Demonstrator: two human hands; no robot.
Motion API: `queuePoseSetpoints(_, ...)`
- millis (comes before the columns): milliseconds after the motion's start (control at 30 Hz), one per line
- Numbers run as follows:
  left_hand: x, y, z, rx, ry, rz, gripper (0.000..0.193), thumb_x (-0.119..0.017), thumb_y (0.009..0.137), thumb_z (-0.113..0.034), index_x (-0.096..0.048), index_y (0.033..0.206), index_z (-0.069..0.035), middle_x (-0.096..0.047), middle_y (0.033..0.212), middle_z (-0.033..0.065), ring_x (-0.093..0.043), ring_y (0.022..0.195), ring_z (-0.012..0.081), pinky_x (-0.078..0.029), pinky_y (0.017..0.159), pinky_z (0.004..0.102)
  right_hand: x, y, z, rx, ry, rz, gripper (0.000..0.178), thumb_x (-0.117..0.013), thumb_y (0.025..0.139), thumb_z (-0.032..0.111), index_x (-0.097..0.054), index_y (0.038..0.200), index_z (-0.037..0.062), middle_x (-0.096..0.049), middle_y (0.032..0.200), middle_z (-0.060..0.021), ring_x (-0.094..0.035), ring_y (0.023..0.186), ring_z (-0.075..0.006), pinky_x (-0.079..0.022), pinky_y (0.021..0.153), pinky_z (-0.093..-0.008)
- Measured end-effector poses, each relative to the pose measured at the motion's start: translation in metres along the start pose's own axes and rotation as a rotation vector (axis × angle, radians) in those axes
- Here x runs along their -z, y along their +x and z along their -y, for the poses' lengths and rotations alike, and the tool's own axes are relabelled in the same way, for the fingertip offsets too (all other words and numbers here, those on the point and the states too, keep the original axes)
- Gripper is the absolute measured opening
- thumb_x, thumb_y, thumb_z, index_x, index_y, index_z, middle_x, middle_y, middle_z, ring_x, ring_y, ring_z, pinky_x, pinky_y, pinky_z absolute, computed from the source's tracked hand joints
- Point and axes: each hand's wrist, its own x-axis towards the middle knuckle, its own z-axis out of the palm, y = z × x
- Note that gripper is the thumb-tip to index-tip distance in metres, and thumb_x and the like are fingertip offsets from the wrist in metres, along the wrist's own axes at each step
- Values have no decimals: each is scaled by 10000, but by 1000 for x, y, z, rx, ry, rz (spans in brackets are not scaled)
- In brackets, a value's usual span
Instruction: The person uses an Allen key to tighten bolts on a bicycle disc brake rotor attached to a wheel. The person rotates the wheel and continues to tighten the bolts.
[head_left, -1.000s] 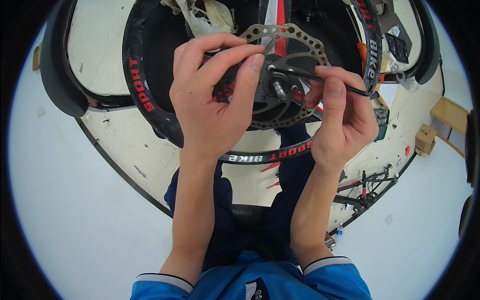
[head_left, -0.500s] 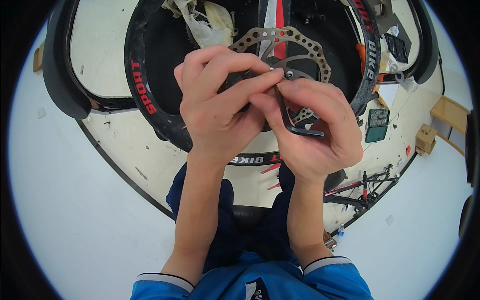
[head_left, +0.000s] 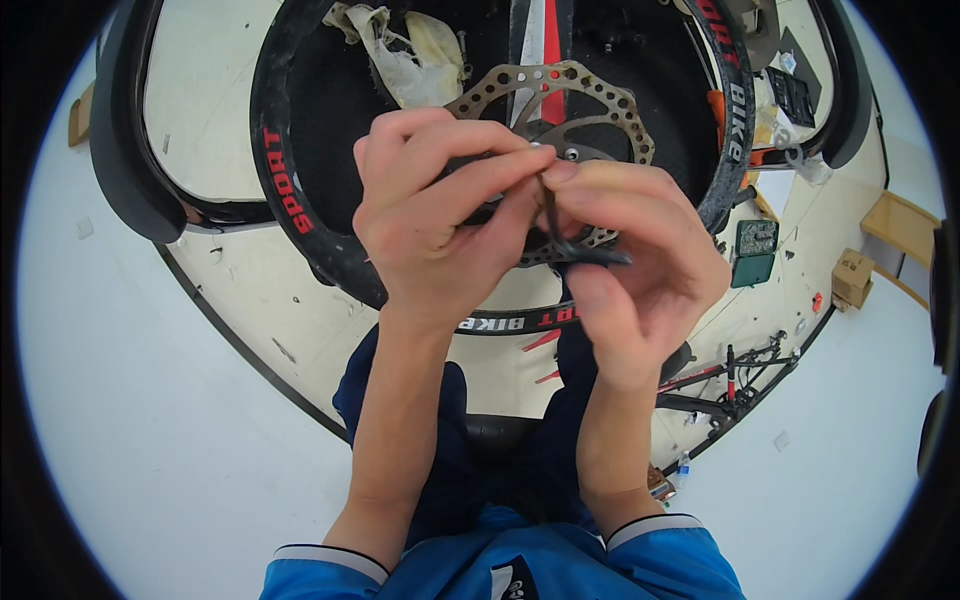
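Note:
Over a bicycle wheel (head_left: pixel 268 190), my two hands meet at the fingertips. My right hand (head_left: pixel 655 260) has its index finger against the upper end of a black L-shaped hex key (head_left: pixel 552 215), whose bent arm points right near the thumb. My left hand (head_left: pixel 435 215) is closed in a pinch at the key's upper tip. A tiny bright spot shows there, but the fingers cover what they hold. Just beyond the fingertips is the perforated metal brake disc (head_left: pixel 641 120), partly hidden by my hands, with a bolt head (head_left: pixel 571 154) near its middle.
A crumpled pale glove or cloth (head_left: pixel 425 65) lies within the wheel at upper left. To the right are a green case (head_left: pixel 755 250), a black tool case (head_left: pixel 792 95) and a cardboard box (head_left: pixel 852 278). A bicycle frame (head_left: pixel 730 385) lies at lower right.
My right thumb has moved down and away from the other fingertips. The hex key has turned slightly, and its bent arm is blurred. My left hand keeps its pinch.

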Motion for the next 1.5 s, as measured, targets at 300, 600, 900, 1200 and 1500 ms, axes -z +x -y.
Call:
queuePoseSetpoints(300, -1, 1, 0, 2, -23, 6, 234, -820, 623, -100, -798, 847, -161, -693, 868, -72, -580, 857, 178, -418, 785, 301, -2, -2, -1, -110, 232, 116, 488, -550, 1013, 379, -650, 1076, -95, -661, 1047, -246, -655, 709, -224, -546, 646, -320)
queuePoseSetpoints(600, 0, -1, 0, 5, -49, 14, 222, -839, 582, -78, -763, 777, -150, -686, 828, -76, -583, 839, 168, -400, 741, 295, -5, -5, 0, -196, 284, 112, 353, -476, 1059, 234, -604, 932, -70, -629, 910, -189, -594, 643, -184, -517, 650, -307)
queuePoseSetpoints(900, 2, 2, 0, 30, -43, 15, 248, -850, 548, -105, -756, 772, -152, -681, 817, -64, -596, 819, 175, -416, 723, 303, -10, -2, 6, -181, 209, -20, 252, -750, 712, -75, -687, 955, -50, -715, 957, -153, -649, 782, -160, -524, 692, -251)
queuePoseSetpoints(1200, 4, 8, -6, 7, 16, 68, 288, -844, 574, -97, -768, 843, -169, -645, 856, -59, -582, 881, 187, -412, 766, 315, 5, 1, 0, -36, -124, 4, 250, -682, 719, -152, -749, 931, -37, -730, 980, -171, -701, 777, -157, -544, 611, -215)
queuePoseSetpoints(1500, 1, 1, -2, 61, 27, 54, 252, -842, 571, -80, -755, 793, -160, -628, 859, -47, -567, 884, 193, -403, 796, 333, 5, -4, 0, -88, -168, -34, 309, -777, 737, -123, -700, 1031, -69, -692, 992, -164, -685, 824, -172, -546, 708, -239)
